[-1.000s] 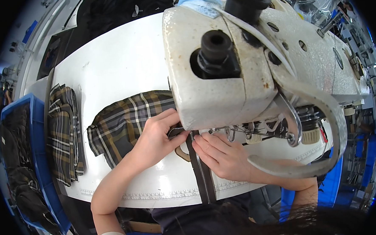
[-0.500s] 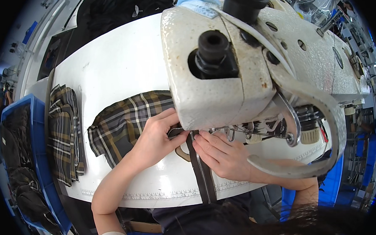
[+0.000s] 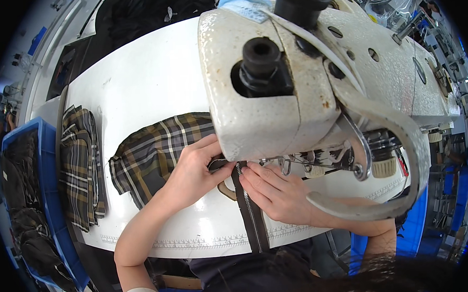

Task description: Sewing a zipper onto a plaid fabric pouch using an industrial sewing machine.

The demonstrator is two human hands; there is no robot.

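A dark zipper (image 3: 253, 213) with metal teeth runs from under the sewing machine head (image 3: 264, 112) down over the table's front edge. My left hand (image 3: 195, 172) is closed, thumb against forefinger, with a dark fold of cloth between them beside the zipper's upper end; its fingertips are partly hidden by the machine head. Under that hand and to its left lies a plaid fabric piece (image 3: 154, 145) in brown, black and white. My right hand (image 3: 279, 196) has its fingers together and bent, gripping the zipper's right edge. The needle area is hidden behind the machine head.
Folded plaid pieces (image 3: 79, 170) are stacked at the table's left edge. A blue crate (image 3: 54, 192) of dark cloth stands beyond it. The curved white lever (image 3: 375, 210) passes over my right forearm. A printed ruler (image 3: 191, 243) follows the table's front edge.
The machine head appears very slightly farther left in the picture. Both hands, the zipper and the plaid piece stay practically where they were.
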